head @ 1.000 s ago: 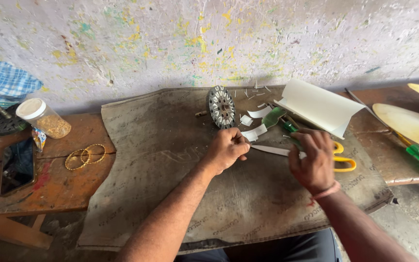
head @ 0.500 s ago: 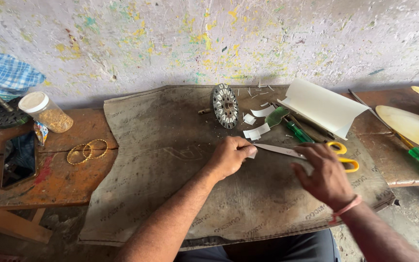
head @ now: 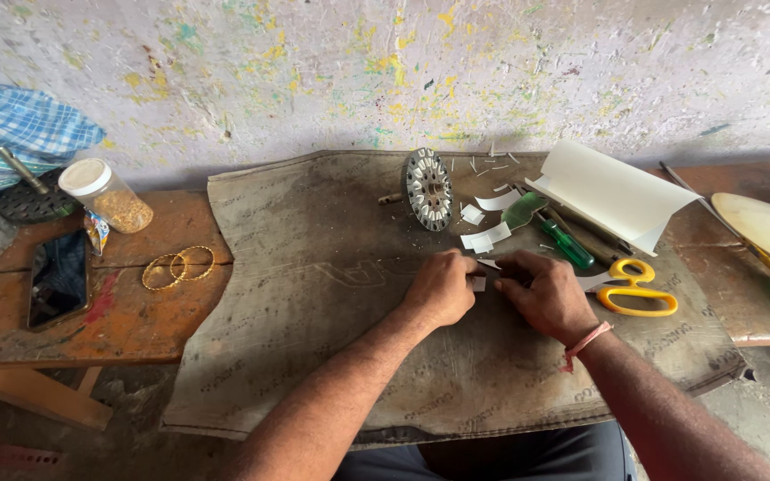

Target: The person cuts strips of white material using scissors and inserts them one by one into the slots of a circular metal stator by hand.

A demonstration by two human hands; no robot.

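Both hands are meeting at centre of the frame, on the grey mat [head: 314, 294] covering the counter [head: 126, 321]. The left hand [head: 441, 289] and right hand [head: 545, 294] are pinching a small white paper strip [head: 478, 282] betw. them, fingers narrow and closed on it. The strip is lying just above the mat, w/ more white paper pieces [head: 485, 239] near it, a bit higher. Yellow scissors [head: 636, 288] are lying just right of the right hand. A green screwdriver [head: 567, 244] and a round metal stator [head: 428, 189] are sitting above, and a curled white sheet [head: 612, 194] at upper right. Gold bangles [head: 178, 266] and a phone [head: 57, 278] are resting at left.
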